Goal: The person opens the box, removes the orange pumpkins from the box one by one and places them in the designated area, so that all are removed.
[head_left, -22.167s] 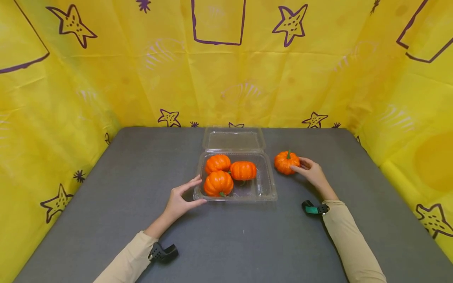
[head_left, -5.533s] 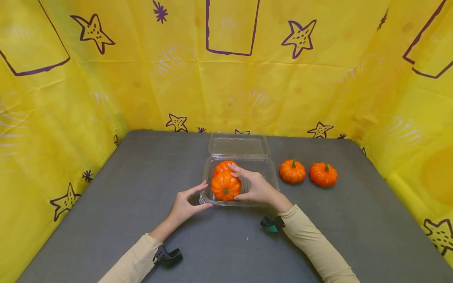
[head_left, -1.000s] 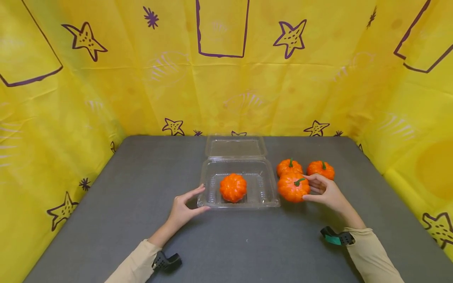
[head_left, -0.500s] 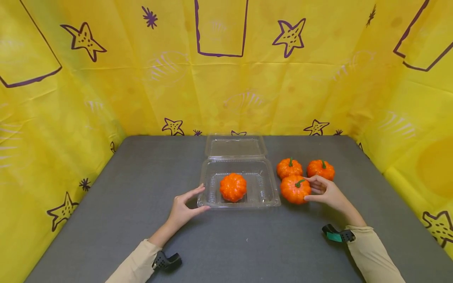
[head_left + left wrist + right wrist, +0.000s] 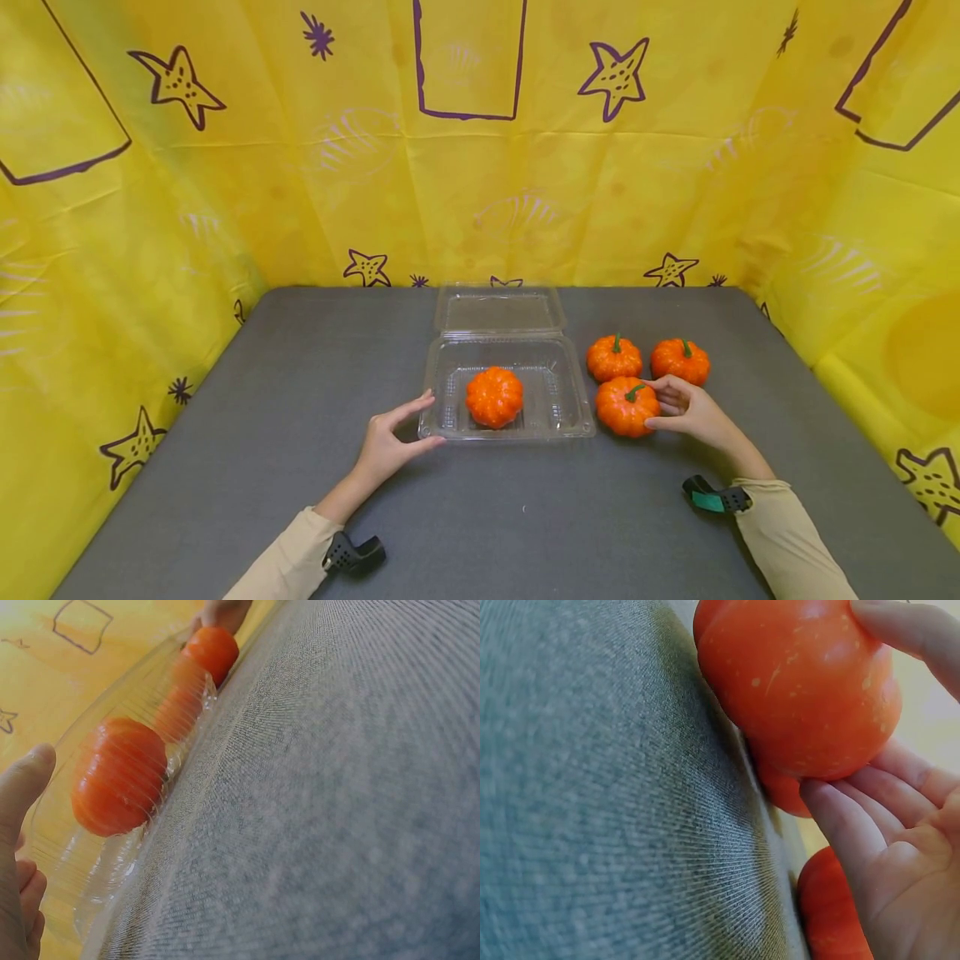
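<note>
In the head view my left hand (image 5: 386, 446) holds the front left corner of a clear plastic clamshell container (image 5: 555, 429), thumb at the front rim and fingers at the side. Its hinged lid (image 5: 498, 312) lies back, open. Inside sits one small orange pumpkin (image 5: 494, 397), seen through the wall in the left wrist view. Just right of the container, my right hand (image 5: 693, 412) grips another pumpkin (image 5: 626, 408) with a green stem, thumb and fingers at its right side. The right wrist view shows this gripped pumpkin (image 5: 802, 682) close up, low by the cloth.
Two more green-stemmed pumpkins, the back left one (image 5: 613, 358) and the back right one (image 5: 680, 361), stand behind the gripped one. A dark grey cloth (image 5: 480, 533) covers the table. Yellow patterned curtains (image 5: 465, 192) enclose the back and sides.
Over the earlier frames, pumpkins went from the container to the table at its right. In the last second the gripped pumpkin moved slightly down and nearer; my left hand kept its place.
</note>
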The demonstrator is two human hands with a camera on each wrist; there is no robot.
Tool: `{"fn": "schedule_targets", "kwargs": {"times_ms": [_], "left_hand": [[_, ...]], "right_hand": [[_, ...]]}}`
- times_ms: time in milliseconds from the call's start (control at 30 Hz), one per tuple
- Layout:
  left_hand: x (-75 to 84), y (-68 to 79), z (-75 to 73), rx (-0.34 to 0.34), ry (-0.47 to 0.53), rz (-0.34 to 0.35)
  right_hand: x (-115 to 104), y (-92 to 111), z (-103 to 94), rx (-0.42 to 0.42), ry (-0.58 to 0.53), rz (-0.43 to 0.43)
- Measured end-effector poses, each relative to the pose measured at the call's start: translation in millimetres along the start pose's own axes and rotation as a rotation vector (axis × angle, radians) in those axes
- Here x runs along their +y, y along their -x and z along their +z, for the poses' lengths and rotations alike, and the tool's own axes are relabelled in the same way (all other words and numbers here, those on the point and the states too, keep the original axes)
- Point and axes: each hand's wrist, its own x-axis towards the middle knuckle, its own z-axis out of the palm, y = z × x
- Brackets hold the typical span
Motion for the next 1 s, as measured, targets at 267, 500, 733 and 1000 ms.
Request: {"fn": "schedule_targets", "kwargs": {"times_ms": [267, 500, 733, 1000], "left_hand": [[-0.4, 0.0, 0.0, 0.000, 0.012, -0.009], [0.8, 0.7, -0.1, -0.008, 0.013, -0.034], [1.9, 0.2, -0.1, -0.005, 0.016, -0.040], [1.5, -0.7, 0.4, -0.010, 0.014, -0.050]], "right_hand": [[1.9, -0.1, 0.0, -0.014, 0.003, 0.021], [0.1, 0.5, -0.2, -0.028, 0.007, 0.059], [-3.0, -0.1, -1.9, -0.047, 0.016, 0.092], [-4.1, 0.1, -3.8, -0.049, 0.053, 0.120]]}}
